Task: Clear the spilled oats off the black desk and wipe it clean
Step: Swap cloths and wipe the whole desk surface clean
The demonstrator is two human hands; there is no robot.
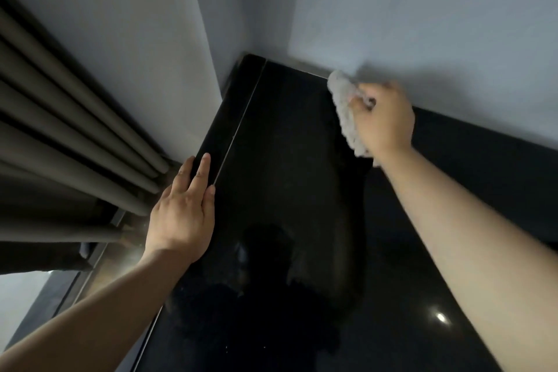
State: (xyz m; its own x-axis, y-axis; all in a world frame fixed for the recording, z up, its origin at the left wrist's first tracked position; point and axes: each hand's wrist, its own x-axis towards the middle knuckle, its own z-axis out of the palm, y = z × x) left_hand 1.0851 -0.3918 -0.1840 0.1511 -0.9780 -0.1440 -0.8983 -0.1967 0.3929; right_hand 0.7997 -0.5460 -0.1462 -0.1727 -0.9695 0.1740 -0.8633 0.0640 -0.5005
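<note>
- The right hand (382, 118) works a cloth (344, 112) at the far edge of the desk (287, 160), right where it meets the wall (422, 9). A sweep along that seam could pack crumbs into the joint instead of lifting them.
- A stroke towards the left could flick bits off the edge, down by the curtain (60, 118).
- The top is glossy and dark, and a bunched cloth may leave streaks and miss patches.
- No oats show plainly. A few pale specks (227, 348) near the front may be oats or glints; they are too small to tell.
- Right hand: fingers curled tight round the pale, wadded cloth, pressing it to the desk. The hand is blurred.
- Left hand (181, 214): spread flat with straight fingers, holding nothing, resting on the desk's left edge as a brace.
</note>
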